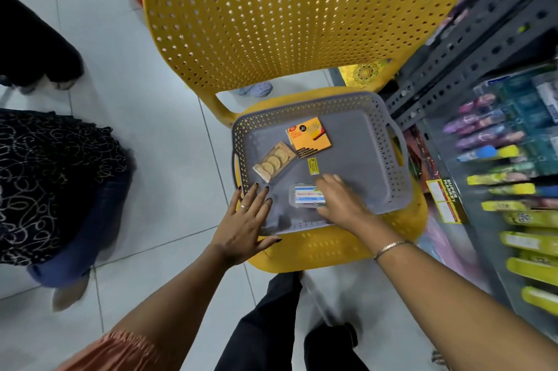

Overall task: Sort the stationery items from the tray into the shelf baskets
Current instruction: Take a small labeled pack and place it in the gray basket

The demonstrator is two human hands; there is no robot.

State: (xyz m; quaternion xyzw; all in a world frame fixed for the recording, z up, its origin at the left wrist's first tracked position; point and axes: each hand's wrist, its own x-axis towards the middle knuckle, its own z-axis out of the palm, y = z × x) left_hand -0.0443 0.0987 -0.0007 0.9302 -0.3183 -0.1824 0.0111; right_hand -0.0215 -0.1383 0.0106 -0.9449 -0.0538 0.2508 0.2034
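Tray: a grey perforated tray with side handles sits on the seat of a yellow plastic chair, centre of the frame.
Left hand: the left hand lies flat with fingers spread on the tray's lower-left corner — released, grasping nothing; a ring shows on one finger.
Right hand: the right hand reaches into the lower middle of the tray, its fingers curled on a small clear box with a blue-and-white label; motion blur hides whether the box is lifted.
Sticky notes: an orange pack of sticky notes lies in the tray's upper middle.
Clear packet: a clear packet of tan curved pieces lies just left of the sticky notes.
Price sticker: a yellow price sticker lies on the tray floor, just below the sticky notes.
Shelf: a grey metal shelf of blurred goods fills the right edge.
Floor: pale tiles — another person's dark patterned clothing at the left edge.
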